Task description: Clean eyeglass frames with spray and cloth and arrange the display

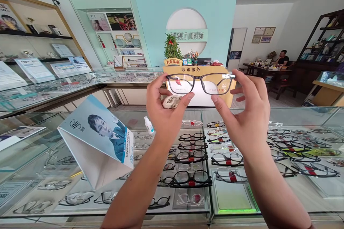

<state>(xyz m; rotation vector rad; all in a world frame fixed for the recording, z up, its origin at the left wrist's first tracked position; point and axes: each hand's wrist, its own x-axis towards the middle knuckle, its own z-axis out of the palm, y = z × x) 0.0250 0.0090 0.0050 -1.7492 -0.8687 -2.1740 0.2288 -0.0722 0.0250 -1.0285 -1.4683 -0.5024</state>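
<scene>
Dark-framed eyeglasses (198, 77) are held up level above the glass display counter, lenses facing me. My left hand (168, 109) grips the left end of the frame between fingers and thumb, and a rolled pale cloth (172, 102) is tucked in the same hand. At the other end, my right hand (247, 105) pinches the frame near the hinge, its thumb below the right lens. Faint red print shows on the right lens. A small white bottle (148, 125) stands on the counter, left of my left wrist.
Rows of glasses (191, 179) lie inside the glass counter (209, 200). A blue triangular sign (99, 132) stands on it at the left. Beyond are a yellow-and-white reception desk (228, 96) with a plant (172, 48), and a seated person (283, 58) at a far table.
</scene>
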